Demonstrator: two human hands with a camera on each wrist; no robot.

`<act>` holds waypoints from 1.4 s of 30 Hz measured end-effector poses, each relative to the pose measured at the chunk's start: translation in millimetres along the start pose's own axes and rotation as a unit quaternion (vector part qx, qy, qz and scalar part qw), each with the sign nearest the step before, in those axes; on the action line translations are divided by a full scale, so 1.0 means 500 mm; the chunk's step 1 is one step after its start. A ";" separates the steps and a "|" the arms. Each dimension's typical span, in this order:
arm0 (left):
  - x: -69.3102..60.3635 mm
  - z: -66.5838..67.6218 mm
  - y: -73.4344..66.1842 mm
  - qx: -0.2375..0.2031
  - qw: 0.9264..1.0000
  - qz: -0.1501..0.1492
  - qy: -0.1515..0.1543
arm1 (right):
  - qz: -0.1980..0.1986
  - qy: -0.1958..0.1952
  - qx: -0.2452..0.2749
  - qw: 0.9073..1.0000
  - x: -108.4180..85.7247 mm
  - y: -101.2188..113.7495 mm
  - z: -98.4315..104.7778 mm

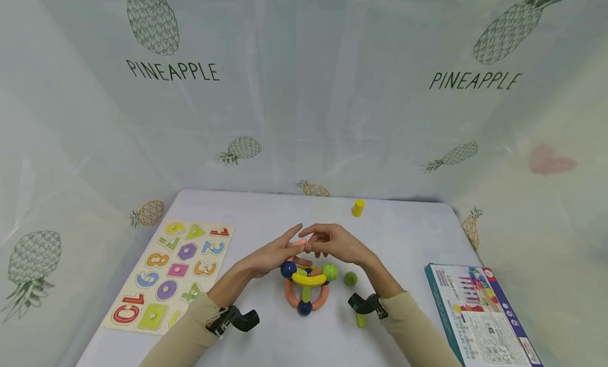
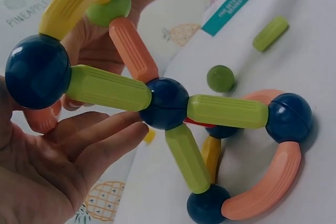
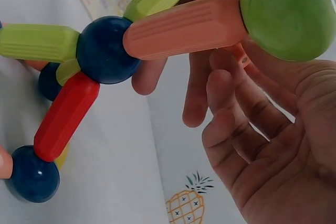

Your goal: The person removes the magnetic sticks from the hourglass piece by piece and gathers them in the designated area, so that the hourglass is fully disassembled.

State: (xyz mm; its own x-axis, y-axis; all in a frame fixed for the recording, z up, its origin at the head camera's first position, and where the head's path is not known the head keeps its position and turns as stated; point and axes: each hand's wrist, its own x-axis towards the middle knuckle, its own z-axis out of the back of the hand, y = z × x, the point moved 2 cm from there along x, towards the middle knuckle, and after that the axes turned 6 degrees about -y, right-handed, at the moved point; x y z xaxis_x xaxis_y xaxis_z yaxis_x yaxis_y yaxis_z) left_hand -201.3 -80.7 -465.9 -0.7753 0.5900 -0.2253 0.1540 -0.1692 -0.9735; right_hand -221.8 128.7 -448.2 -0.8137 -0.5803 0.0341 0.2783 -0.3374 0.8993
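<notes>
Boxed set (image 1: 489, 314) lies by the right edge of the table (image 1: 399, 224) toward its near corner, bottom cut off; a number board (image 1: 173, 257) lies along the left edge, partly behind the left sleeve (image 1: 182, 327). Right of the middle, the right wrist camera (image 1: 364, 303) covers part of a green stick (image 1: 361, 321), with a loose green ball (image 1: 350, 279) beyond; a brush of that forearm could set the ball rolling. Midway between the side edges stands the ball-and-stick model (image 1: 309, 280), and above its far side both hands meet at an orange stick (image 1: 300, 242) (seemingly joined to the blue ball (image 1: 287, 269) beside it). Too hard a push there could pull that joint apart or tip the model. The left hand (image 1: 273, 257) has straight, spread fingers, its thumb largely hidden; the fingers of the right hand (image 1: 342, 244) bend, but I cannot tell whether they pinch the orange stick or merely touch it. Near the far edge, a yellow stick (image 1: 358, 207) is too small to judge as standing or lying.
</notes>
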 end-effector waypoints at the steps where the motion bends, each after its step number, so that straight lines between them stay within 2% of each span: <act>1: 0.000 0.000 0.001 -0.002 1.000 0.002 0.000 | 0.001 0.000 -0.001 1.000 0.000 -0.001 0.000; 13: -0.004 -0.005 0.006 0.018 1.000 0.004 0.001 | -0.007 -0.012 -0.027 1.000 -0.004 -0.006 -0.008; 21: -0.038 0.002 0.012 0.049 0.999 0.001 0.023 | -0.001 -0.030 -0.021 0.999 -0.016 -0.013 -0.002; 25: -0.051 0.005 0.010 0.044 0.998 -0.012 0.045 | -0.005 -0.035 -0.020 0.999 -0.022 -0.020 0.007; 32: -0.062 0.004 0.006 0.042 0.994 -0.041 0.087 | -0.003 0.000 0.018 1.000 -0.027 -0.020 0.014; 42: -0.053 -0.003 -0.006 0.040 0.993 -0.040 0.104 | -0.015 0.028 0.027 0.999 -0.022 -0.017 0.001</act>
State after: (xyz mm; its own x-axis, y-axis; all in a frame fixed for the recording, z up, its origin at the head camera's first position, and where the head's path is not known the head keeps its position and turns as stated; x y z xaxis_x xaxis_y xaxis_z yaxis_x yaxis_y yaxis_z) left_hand -180.5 -94.7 -457.2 -0.6383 0.7533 -0.1582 0.0408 -0.1721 -0.9842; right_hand -215.8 138.4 -455.8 -0.7913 -0.6113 -0.0155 0.2261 -0.3160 0.9214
